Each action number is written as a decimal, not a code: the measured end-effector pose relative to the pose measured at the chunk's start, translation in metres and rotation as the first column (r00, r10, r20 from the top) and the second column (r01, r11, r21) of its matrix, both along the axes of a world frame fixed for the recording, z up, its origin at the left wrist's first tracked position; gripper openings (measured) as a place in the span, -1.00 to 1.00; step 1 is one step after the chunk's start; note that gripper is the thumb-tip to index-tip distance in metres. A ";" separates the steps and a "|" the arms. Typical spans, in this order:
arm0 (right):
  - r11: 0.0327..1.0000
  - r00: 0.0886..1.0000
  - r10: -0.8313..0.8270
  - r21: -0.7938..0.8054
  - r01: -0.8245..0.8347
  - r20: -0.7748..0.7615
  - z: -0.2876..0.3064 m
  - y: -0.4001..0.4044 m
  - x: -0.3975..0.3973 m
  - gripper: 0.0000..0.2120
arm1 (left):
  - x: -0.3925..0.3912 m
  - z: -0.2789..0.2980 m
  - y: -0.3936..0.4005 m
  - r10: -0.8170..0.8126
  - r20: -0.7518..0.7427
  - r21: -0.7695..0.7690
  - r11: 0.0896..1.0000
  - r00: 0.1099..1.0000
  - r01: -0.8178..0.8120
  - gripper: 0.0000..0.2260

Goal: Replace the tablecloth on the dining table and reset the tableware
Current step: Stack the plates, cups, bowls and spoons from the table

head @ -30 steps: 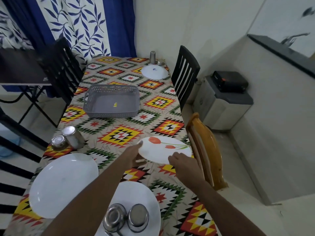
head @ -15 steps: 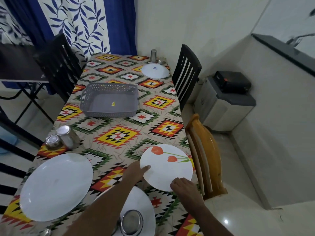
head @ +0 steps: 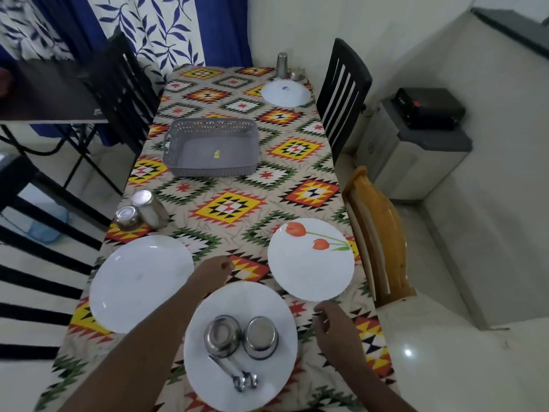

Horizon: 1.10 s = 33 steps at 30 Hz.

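While the white round plate with orange tulips point(head: 310, 263) sits flat on the patterned tablecloth point(head: 237, 185) near the counter's right edge, nothing is held by either hand. Left hand point(head: 212, 270) and right hand point(head: 332, 331) are seen hovering, fingers loosely curled, beside the white plate carrying two steel bowls and spoons point(head: 240, 346).

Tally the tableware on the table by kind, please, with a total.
Plates: 4 (tulip plate, left plate, near plate, far plate)
Steel bowls: 4 (two on the near plate, one at left, one far)
Steel tumblers: 2 ()
Spoons: 2
Basket: 1
Total: 13
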State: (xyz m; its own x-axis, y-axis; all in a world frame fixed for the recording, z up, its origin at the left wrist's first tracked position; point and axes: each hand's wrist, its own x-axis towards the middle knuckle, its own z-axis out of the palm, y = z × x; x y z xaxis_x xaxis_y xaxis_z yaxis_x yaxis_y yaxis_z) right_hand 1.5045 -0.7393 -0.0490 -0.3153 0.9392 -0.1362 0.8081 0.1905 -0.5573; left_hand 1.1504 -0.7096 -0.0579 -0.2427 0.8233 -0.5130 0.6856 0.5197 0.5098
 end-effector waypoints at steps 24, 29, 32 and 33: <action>0.732 0.789 -0.564 -0.589 0.342 -0.243 0.019 -0.031 -0.057 -0.87 | -0.038 0.035 -0.005 -0.128 -0.030 0.081 0.988 0.991 0.130 -0.83; 0.757 0.777 -0.578 -0.521 0.395 -0.251 0.041 0.030 -0.044 -0.86 | -0.019 0.065 0.049 -0.063 -0.014 0.167 0.984 0.998 0.065 -0.86; 0.738 0.760 -0.611 -0.507 0.446 -0.221 0.039 0.070 -0.027 -0.87 | 0.005 0.067 0.080 -0.043 -0.028 0.168 0.985 0.999 0.048 -0.86; 0.737 0.762 -0.611 -0.504 0.451 -0.212 0.034 0.081 -0.022 -0.87 | 0.010 0.065 0.087 -0.031 -0.019 0.161 0.986 0.999 0.033 -0.85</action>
State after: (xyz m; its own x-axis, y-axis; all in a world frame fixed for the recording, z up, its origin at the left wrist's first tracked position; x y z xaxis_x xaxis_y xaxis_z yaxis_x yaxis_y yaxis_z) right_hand 1.4826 -0.6581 -0.0155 0.1196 0.8453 -0.5208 0.4433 -0.5148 -0.7338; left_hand 1.1607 -0.6226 0.0076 -0.2221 0.9026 -0.3688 0.7092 0.4091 0.5741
